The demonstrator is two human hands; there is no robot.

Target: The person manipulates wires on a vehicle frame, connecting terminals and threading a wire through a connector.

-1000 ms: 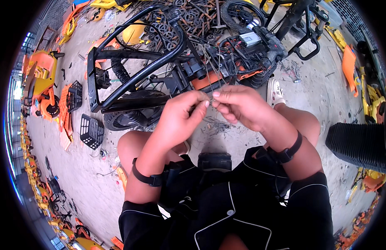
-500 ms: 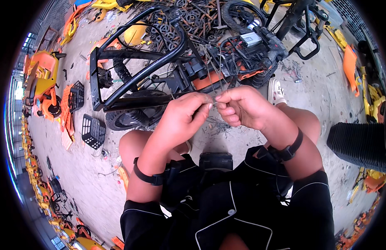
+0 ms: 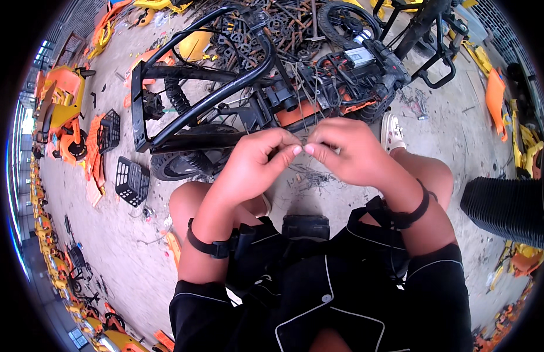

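My two hands meet in front of the stripped black electric-bike frame (image 3: 207, 108), fingertips almost touching. With thumb and forefinger my left hand (image 3: 261, 157) pinches at the lower end of some thin wires (image 3: 301, 94). My right hand (image 3: 346, 151) is closed in a similar pinch at the same spot, its thumb pointing at the left thumb. The wires stretch from the fingertips up over the bike's middle; their ends are hidden in the fingers. Just beyond lie exposed cables and a grey-topped unit (image 3: 358, 57) on the bike.
Behind the bike spreads a heap of rusty metal parts (image 3: 272, 35) with a yellow helmet-like shell (image 3: 194, 46). A black plastic basket (image 3: 131, 181) stands at left, a ribbed black object (image 3: 505, 204) at right. Thin scraps (image 3: 310, 178) litter the floor below my hands.
My right hand has rolled over, from curled fingers showing to its back and thumb showing, thumb now close to the left one. My left hand stays nearly in place.
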